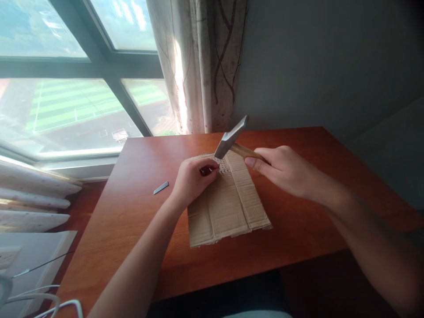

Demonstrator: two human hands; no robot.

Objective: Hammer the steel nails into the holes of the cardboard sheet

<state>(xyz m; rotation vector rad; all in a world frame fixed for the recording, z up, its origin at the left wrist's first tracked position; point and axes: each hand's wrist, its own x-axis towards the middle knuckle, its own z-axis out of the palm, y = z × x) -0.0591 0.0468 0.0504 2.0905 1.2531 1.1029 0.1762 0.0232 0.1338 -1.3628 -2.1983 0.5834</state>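
A flat piece of corrugated cardboard (228, 207) lies on a reddish wooden table (139, 221). Its far end is dotted with several small holes or nail heads. My left hand (192, 179) rests on that end, fingers pinched on something small and dark, likely a nail. My right hand (281, 170) grips the wooden handle of a hammer (232, 139). The metal head hangs just above the pinched spot, close to my left fingertips.
A small strip of nails (160, 187) lies on the table left of the cardboard. A window and a patterned curtain (202, 66) stand behind the table; a grey wall is at the right. White cables (49, 304) and folded bedding lie at lower left.
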